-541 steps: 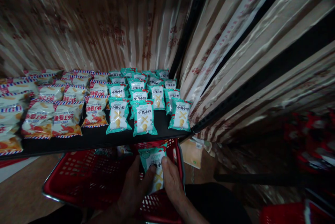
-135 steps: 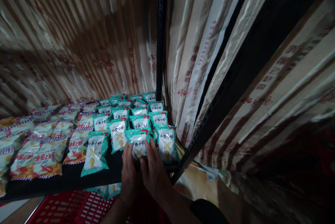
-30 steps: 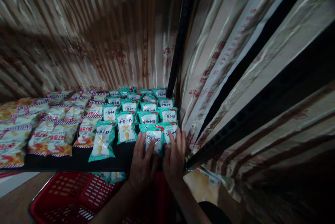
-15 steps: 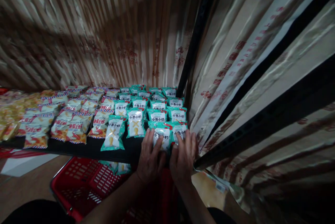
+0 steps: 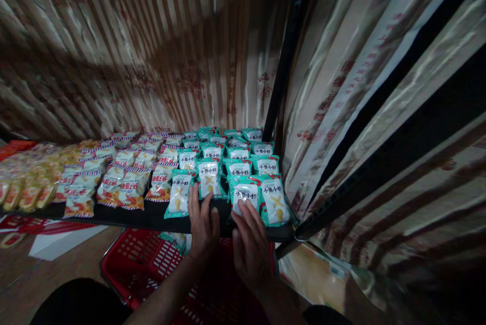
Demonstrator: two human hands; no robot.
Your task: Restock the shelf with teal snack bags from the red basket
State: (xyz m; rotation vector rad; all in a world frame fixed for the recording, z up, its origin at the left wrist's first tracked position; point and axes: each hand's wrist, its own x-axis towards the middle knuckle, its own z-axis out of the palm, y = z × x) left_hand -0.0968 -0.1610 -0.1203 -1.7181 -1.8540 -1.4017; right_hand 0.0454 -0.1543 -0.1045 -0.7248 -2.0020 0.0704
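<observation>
Rows of teal snack packets (image 5: 238, 167) lie on a black shelf (image 5: 152, 217) in its right corner. My left hand (image 5: 202, 224) rests flat at the shelf's front edge, fingers spread, between two front packets (image 5: 178, 198). My right hand (image 5: 251, 244) lies flat just below the front teal packet (image 5: 245, 194), its fingertips touching that packet's lower edge. Neither hand grips anything.
Red-and-white snack packets (image 5: 121, 186) and yellow ones (image 5: 30, 183) fill the shelf to the left. A red basket (image 5: 140, 264) with teal packets stands on the floor beneath. Striped plastic sheeting hangs behind and to the right, beside a black shelf post (image 5: 284, 56).
Both hands have slid back from on top of the front two teal packets toward the shelf's front edge. The left hand moved leftward. The packets stay in place.
</observation>
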